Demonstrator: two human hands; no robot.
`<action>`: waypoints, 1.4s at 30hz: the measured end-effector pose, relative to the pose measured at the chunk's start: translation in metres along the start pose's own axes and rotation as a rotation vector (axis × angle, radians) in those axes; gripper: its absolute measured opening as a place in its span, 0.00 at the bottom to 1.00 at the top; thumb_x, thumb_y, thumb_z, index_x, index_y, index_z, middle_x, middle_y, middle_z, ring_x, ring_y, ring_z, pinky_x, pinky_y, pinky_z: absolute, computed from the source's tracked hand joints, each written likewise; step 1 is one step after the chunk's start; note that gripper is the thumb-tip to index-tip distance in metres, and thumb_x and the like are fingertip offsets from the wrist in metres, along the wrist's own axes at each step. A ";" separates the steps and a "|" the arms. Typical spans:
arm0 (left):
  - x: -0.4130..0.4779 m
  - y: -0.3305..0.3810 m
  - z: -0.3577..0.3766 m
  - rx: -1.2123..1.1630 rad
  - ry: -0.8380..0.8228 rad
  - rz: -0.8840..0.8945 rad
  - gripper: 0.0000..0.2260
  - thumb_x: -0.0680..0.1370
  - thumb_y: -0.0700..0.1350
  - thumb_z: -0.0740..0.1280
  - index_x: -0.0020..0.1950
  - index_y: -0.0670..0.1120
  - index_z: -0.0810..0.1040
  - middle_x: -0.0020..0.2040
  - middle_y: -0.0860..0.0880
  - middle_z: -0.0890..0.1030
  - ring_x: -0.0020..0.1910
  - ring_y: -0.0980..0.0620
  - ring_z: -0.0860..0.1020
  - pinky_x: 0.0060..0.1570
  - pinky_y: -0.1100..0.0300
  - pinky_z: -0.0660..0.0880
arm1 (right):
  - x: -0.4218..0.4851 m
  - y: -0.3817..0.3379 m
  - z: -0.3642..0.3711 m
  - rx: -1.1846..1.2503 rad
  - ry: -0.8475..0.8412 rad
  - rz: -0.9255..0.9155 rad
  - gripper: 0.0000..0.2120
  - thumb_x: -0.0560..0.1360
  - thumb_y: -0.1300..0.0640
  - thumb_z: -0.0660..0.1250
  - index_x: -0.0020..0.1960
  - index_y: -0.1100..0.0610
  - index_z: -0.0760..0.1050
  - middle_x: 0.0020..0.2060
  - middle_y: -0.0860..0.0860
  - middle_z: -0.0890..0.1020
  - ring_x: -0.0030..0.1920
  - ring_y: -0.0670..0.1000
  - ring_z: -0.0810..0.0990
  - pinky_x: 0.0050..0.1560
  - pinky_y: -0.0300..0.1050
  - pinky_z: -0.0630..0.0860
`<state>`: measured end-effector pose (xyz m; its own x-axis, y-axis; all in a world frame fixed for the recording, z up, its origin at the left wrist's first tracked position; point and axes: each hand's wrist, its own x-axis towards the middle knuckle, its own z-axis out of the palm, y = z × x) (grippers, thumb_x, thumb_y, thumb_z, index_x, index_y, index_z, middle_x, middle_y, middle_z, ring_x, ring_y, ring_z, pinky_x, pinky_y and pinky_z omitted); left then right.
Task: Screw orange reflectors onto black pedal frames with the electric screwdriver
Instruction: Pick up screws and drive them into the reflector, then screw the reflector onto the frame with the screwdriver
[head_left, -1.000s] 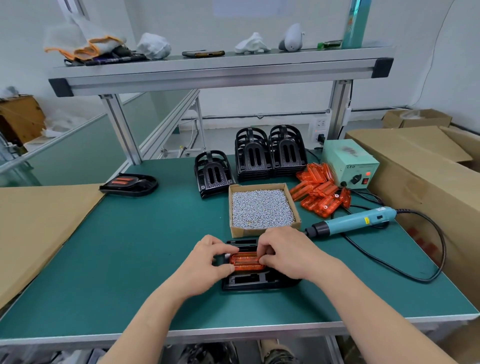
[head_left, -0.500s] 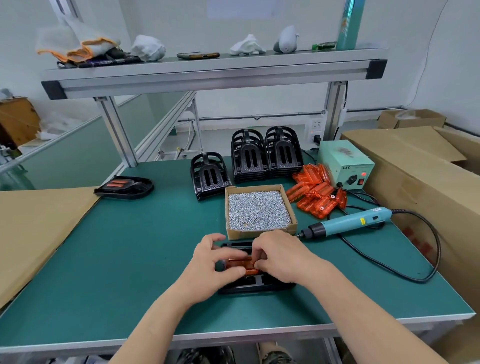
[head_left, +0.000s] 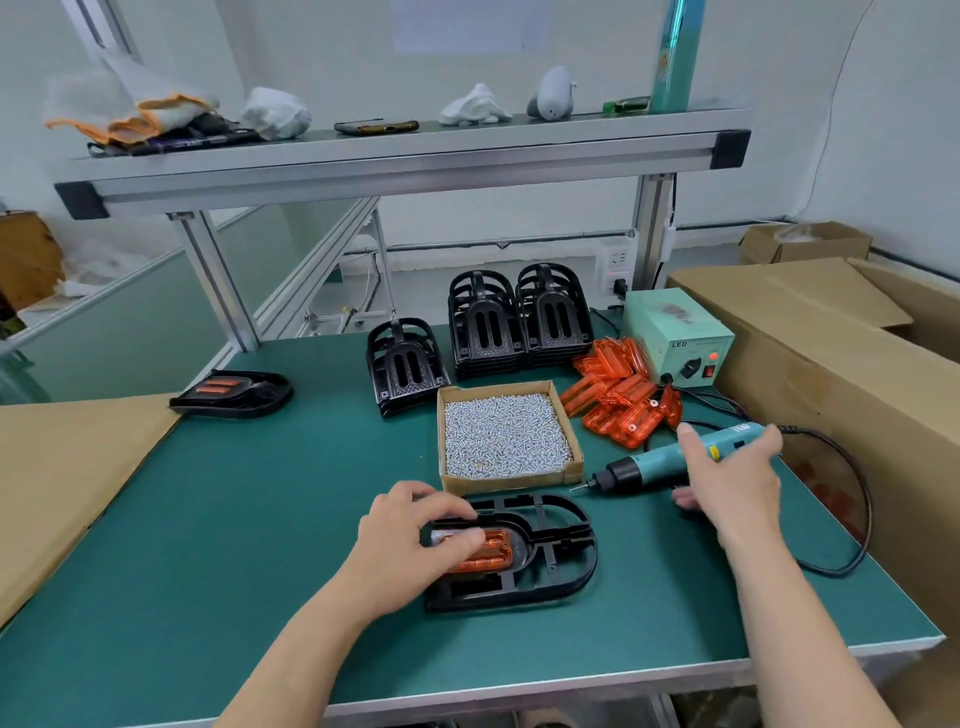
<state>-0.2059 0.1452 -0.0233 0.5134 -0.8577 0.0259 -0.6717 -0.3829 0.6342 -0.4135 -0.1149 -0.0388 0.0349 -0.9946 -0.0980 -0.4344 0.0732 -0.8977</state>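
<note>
A black pedal frame (head_left: 550, 558) lies flat on the green mat near the front edge, with orange reflectors (head_left: 488, 552) seated in its middle. My left hand (head_left: 410, 540) presses down on the reflectors and the frame's left end. My right hand (head_left: 727, 478) is over the teal electric screwdriver (head_left: 654, 465), which lies on the mat to the right; the fingers are spread around its body and not closed. A cardboard box of small silver screws (head_left: 506, 436) sits just behind the frame.
Loose orange reflectors (head_left: 618, 400) are heaped at the back right beside a pale green power unit (head_left: 675, 338). Stacks of black frames (head_left: 519, 325) stand at the back. A frame with reflectors fitted (head_left: 234, 392) lies far left. Large cardboard boxes (head_left: 841, 364) border the right.
My right hand has left the pedal frame and moved right to the screwdriver. My left hand stays on the reflectors. The frame's right half is now uncovered.
</note>
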 end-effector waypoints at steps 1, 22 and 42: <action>0.006 0.003 -0.002 0.020 0.055 -0.017 0.14 0.67 0.69 0.63 0.47 0.65 0.80 0.56 0.55 0.74 0.60 0.53 0.71 0.64 0.51 0.66 | 0.005 -0.003 0.001 0.000 0.010 0.024 0.44 0.76 0.38 0.68 0.79 0.52 0.46 0.28 0.54 0.84 0.25 0.51 0.83 0.56 0.56 0.81; 0.129 0.024 0.010 0.546 -0.082 0.060 0.05 0.76 0.44 0.67 0.45 0.53 0.81 0.47 0.54 0.84 0.51 0.53 0.79 0.55 0.57 0.72 | 0.013 -0.026 0.009 0.898 0.003 0.205 0.07 0.77 0.48 0.68 0.48 0.50 0.74 0.46 0.49 0.81 0.42 0.47 0.80 0.42 0.42 0.76; 0.124 0.024 0.012 0.140 0.066 0.058 0.04 0.76 0.42 0.68 0.43 0.49 0.82 0.40 0.56 0.81 0.42 0.57 0.77 0.42 0.67 0.72 | -0.033 -0.099 0.052 1.238 -0.252 0.099 0.14 0.77 0.52 0.72 0.56 0.57 0.73 0.37 0.49 0.76 0.33 0.45 0.73 0.36 0.37 0.74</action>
<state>-0.1651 0.0257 -0.0138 0.5025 -0.8572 0.1129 -0.7666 -0.3813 0.5167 -0.3250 -0.0859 0.0314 0.2797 -0.9492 -0.1444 0.6799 0.3020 -0.6682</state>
